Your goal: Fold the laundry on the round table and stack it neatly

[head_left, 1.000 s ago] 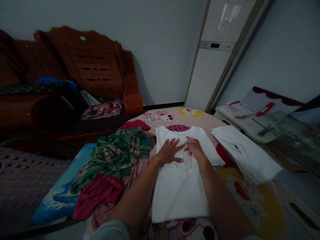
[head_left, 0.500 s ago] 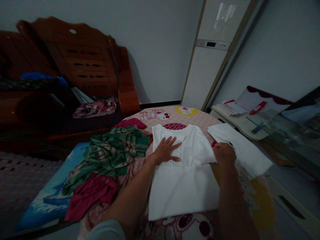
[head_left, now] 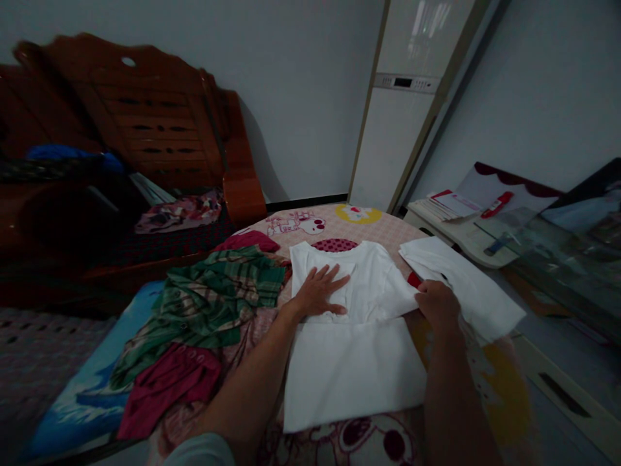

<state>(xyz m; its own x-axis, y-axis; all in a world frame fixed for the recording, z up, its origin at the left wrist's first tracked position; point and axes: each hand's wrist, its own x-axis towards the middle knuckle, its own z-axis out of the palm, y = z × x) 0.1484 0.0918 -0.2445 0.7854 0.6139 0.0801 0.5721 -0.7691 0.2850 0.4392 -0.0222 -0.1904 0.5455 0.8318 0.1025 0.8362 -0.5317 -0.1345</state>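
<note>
While the white shirt (head_left: pixel 356 369) lies on the table (head_left: pixel 334 225), long axis running near to far, the left hand (head_left: pixel 320 292) rests spread wide on its left side (gripping nothing), and the right hand (head_left: pixel 439 304), curled closed, pinches the sleeve (head_left: pixel 402 292) at right.

T-shirt (head_left: pixel 369 281) I hold: plain white. Patch (head_left: pixel 334 244) showing at its neckline: magenta, dark-dotted. Folded garment (head_left: pixel 468 288): white. My sleeve (head_left: pixel 201 450): pale grey-blue. Plaid shirt (head_left: pixel 208 298): green, crossed with cream and dark bands. Crumpled garment (head_left: pixel 169 385): solid crimson. Tablecloth (head_left: pixel 332 223): pale pink check, magenta-outlined cartoon figures, yellow patches. Wave-printed panel (head_left: pixel 82 408): blue and white. Wooden settee (head_left: pixel 155 107): glossy red-brown. Cloth (head_left: pixel 184 211) on its seat: mottled pink, red, white. Air conditioner (head_left: pixel 388 142): white, tan-edged.
</note>
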